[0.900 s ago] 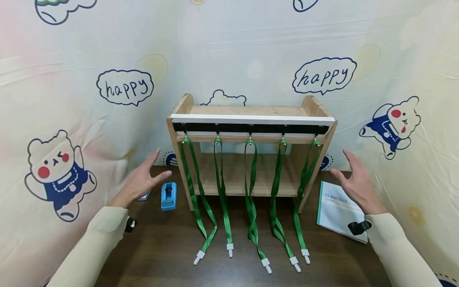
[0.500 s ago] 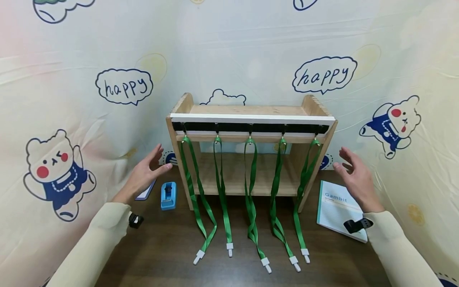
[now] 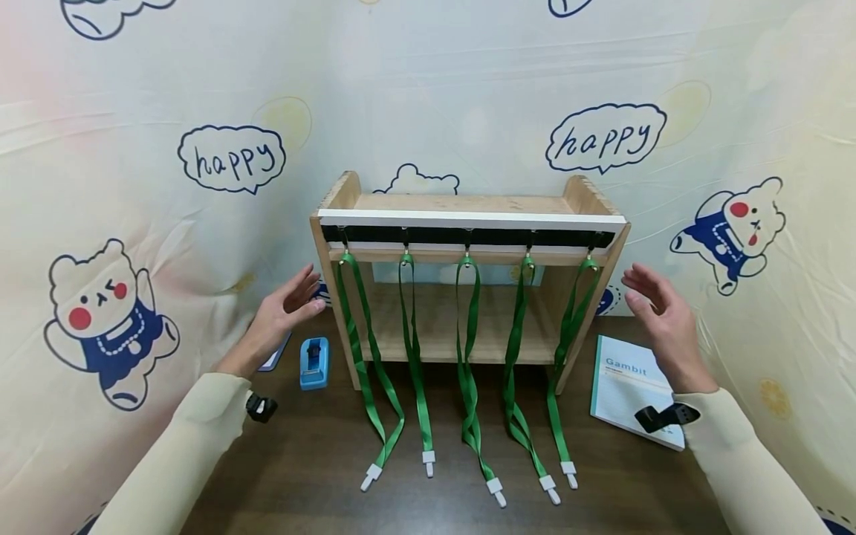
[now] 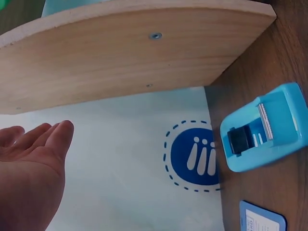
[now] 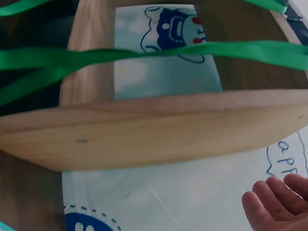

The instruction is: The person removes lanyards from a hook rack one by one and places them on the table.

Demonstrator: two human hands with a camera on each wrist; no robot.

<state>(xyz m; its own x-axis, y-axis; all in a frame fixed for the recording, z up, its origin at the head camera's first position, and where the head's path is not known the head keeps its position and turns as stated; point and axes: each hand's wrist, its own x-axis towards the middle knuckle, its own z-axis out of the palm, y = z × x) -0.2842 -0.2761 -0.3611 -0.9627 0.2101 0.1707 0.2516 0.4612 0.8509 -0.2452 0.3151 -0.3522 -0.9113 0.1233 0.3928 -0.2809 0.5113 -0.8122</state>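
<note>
Both hands hover in the air beside a small wooden shelf [image 3: 468, 327], one on each side, holding nothing. My left hand [image 3: 277, 316] has relaxed, gently bent fingers, with its thumb pointing toward the shelf's left side panel [image 4: 139, 53]. Over on the other side, my right hand [image 3: 669, 331] is held much the same way, apart from the right side panel [image 5: 159, 130]. From hooks on the black strip [image 3: 435, 237] along the shelf's front hang several green lanyards [image 3: 468, 327]. Their white plastic clips [image 3: 495, 487] lie toward the front of the table.
A blue tape dispenser [image 3: 314, 364] stands left of the shelf, with a blue-edged card [image 4: 262, 221] near it. At the right lies a "Gambit" notebook [image 3: 625, 386], partly covered by the right wrist. Behind everything hangs a printed cloth [image 3: 481, 89].
The left hand has shifted slightly right, toward the shelf, and the right hand has risen a little. On both hands the spread thumb and fingers have relaxed. Shelf and lanyards look unchanged.
</note>
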